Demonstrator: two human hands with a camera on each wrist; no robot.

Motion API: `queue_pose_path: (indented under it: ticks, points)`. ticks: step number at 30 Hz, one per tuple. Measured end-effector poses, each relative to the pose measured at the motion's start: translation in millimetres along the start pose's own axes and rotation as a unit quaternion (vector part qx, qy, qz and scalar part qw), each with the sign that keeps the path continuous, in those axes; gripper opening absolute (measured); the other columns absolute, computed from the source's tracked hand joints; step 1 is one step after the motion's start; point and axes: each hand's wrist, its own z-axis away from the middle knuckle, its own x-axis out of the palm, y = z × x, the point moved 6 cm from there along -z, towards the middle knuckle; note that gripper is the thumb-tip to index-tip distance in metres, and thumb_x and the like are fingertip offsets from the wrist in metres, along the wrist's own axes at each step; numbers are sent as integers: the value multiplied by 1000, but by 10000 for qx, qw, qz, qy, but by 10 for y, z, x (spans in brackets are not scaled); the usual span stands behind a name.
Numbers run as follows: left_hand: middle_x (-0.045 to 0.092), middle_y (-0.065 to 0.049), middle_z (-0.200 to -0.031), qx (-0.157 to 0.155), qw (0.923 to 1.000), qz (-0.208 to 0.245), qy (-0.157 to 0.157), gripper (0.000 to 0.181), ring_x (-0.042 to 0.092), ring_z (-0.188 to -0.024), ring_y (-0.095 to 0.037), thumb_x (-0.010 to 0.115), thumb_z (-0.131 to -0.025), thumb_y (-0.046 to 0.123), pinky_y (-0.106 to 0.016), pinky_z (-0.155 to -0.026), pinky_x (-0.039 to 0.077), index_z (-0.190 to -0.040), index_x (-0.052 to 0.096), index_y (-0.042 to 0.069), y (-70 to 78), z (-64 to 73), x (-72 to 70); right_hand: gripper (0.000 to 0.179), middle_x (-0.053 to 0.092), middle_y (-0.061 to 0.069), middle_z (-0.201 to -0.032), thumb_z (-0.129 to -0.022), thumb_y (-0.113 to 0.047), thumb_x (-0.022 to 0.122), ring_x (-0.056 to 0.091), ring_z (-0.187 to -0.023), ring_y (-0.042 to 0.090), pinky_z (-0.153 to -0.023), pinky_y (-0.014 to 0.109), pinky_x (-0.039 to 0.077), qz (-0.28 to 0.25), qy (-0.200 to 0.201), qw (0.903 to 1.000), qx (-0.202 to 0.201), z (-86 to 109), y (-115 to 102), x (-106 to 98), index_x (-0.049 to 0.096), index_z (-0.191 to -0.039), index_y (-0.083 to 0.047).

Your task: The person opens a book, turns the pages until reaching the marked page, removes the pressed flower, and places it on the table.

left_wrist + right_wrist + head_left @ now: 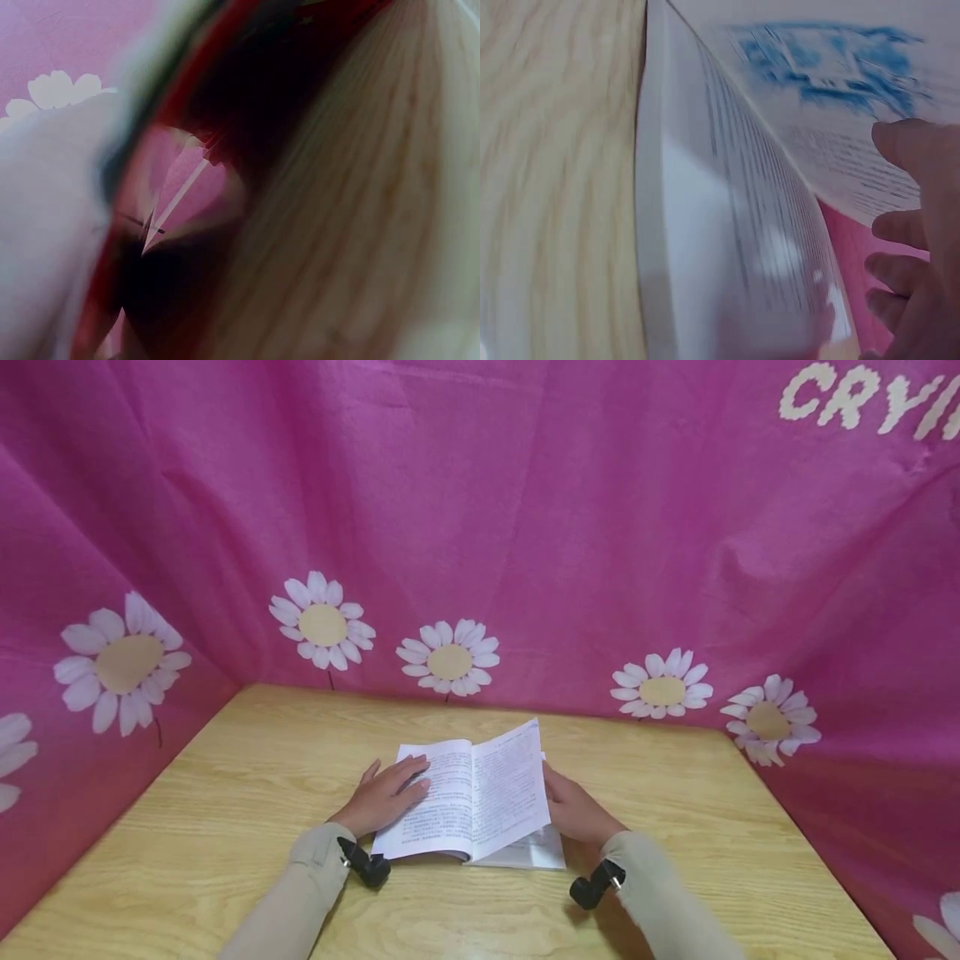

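Observation:
An open book (pixel 435 827) with printed pages lies on the wooden table. My left hand (pixel 386 797) rests on its left page, fingers extended across the text. One right-hand leaf (pixel 510 793) stands raised at a slant above the pages below. Beside that leaf's outer edge is my right hand (pixel 577 806), partly hidden behind it. In the right wrist view, a fingertip of the right hand (pixel 922 225) meets the underside of the leaf (pixel 817 67), which carries a blue picture. The other fingers are spread apart below it. The left wrist view is dark and blurred.
The wooden table (pixel 247 793) extends around the book. A pink cloth (pixel 480 527) with white daisies hangs behind and along both sides. Small black cameras sit on both wrists, the left camera (pixel 367 864) close to the book's lower left corner.

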Motion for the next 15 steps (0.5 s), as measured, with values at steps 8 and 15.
queue_pose_path:
  ticks: [8, 15]
  points:
    - [18, -8, -160, -289, 9957, 839, 256, 56, 15, -147, -29, 30, -105, 41, -53, -116, -2, -152, 29, 11, 13, -13, -72, 59, 40, 7, -151, -99, -34, 54, 33, -140, 27, -114, 51, 23, 364, -126, 9989, -275, -173, -264, 256, 34, -151, -16]
    - [12, -12, -161, -548, 9861, 1423, 654, 60, 9, -147, -31, 21, -105, 42, -52, -117, 8, -154, 18, 7, -63, -18, -109, 64, 31, 3, -156, -98, -46, 50, 23, -144, 19, -118, 49, 9, 500, -435, 9978, -39, -270, -382, 464, 31, -152, -17]
